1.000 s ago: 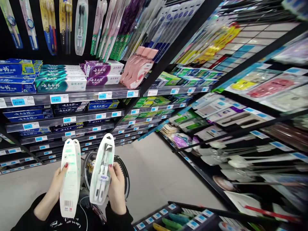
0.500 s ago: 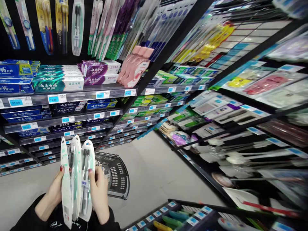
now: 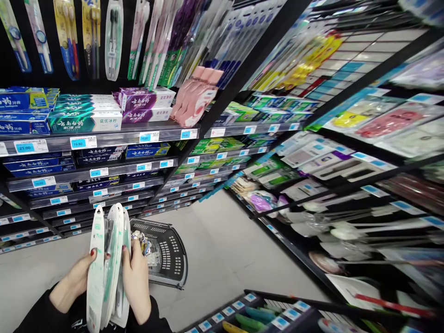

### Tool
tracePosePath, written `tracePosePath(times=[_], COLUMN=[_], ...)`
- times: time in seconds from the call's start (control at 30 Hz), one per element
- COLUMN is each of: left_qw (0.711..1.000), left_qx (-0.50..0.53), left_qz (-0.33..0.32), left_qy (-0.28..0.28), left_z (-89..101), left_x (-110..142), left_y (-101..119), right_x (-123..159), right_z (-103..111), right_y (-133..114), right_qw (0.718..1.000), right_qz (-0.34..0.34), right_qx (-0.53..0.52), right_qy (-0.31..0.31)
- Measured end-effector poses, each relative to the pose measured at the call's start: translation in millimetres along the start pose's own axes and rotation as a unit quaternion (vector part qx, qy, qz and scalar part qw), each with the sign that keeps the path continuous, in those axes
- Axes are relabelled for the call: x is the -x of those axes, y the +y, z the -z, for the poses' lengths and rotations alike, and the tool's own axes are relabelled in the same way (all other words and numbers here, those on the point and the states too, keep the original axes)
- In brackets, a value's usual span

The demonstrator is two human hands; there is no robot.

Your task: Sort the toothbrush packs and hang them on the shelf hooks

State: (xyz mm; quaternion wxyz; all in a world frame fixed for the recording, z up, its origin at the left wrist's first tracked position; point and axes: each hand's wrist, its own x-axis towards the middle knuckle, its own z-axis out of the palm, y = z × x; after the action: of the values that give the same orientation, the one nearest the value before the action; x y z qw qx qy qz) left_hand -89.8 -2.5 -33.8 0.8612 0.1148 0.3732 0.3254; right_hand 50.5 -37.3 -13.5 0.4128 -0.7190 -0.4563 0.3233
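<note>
White-edged toothbrush packs (image 3: pixel 111 270), pinched in left hand (image 3: pixel 74 280), seemingly right hand (image 3: pixel 136 275) too, wide floor (image 3: pixel 232 249) beside basket (image 3: pixel 169 245)

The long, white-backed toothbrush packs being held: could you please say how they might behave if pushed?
The long, white-backed toothbrush packs are probably stiff, since they stand upright without sagging. They are likely light for their length, being slim. Their shiny clear plastic may slip against one another.
</note>
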Motion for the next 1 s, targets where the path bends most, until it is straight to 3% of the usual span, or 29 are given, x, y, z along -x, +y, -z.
tracePosePath(times=[0.1,0.23,0.3,0.4,0.5,0.63,0.77,0.9,1.0], left_qw=[1.000,0.998,0.995,0.988,0.990,0.989,0.959,0.952,0.963], left_qx=[-0.013,-0.028,-0.038,-0.064,-0.065,-0.075,-0.214,-0.244,-0.217], left_qz=[-0.010,-0.031,-0.060,-0.094,-0.091,-0.122,-0.172,-0.177,-0.156], left_qy=[0.011,0.053,0.066,0.101,0.083,0.039,0.071,0.052,0.042], left_z=[-5.9,-11.9,-13.4,-16.6,-20.2,-18.4,-12.0,-9.9,-10.1], left_x=[1.0,-1.9,-4.4,-6.3,-5.4,-5.9,-9.0,-7.7,-4.7], left_y=[0.1,-3.7,-6.7,-8.9,-7.1,-1.8,3.4,7.3,8.3], right_x=[2.1,9.0,11.7,10.5,5.1,-2.7,-11.6,-21.8,-28.1], right_z=[3.9,13.0,14.2,10.3,6.3,8.3,15.4,23.5,24.7], right_y=[0.1,-11.6,-21.8,-32.9,-32.1,-24.1,-24.3,-16.7,2.7], right_qw=[0.999,0.980,0.977,0.983,0.993,0.989,0.944,0.849,0.788], right_qz=[0.021,0.138,0.180,0.159,0.108,0.050,0.003,-0.085,-0.092], right_qx=[-0.032,-0.006,0.050,0.093,0.032,-0.132,-0.324,-0.508,-0.587], right_qy=[-0.005,0.141,0.104,0.003,-0.021,-0.038,-0.067,-0.119,-0.160])
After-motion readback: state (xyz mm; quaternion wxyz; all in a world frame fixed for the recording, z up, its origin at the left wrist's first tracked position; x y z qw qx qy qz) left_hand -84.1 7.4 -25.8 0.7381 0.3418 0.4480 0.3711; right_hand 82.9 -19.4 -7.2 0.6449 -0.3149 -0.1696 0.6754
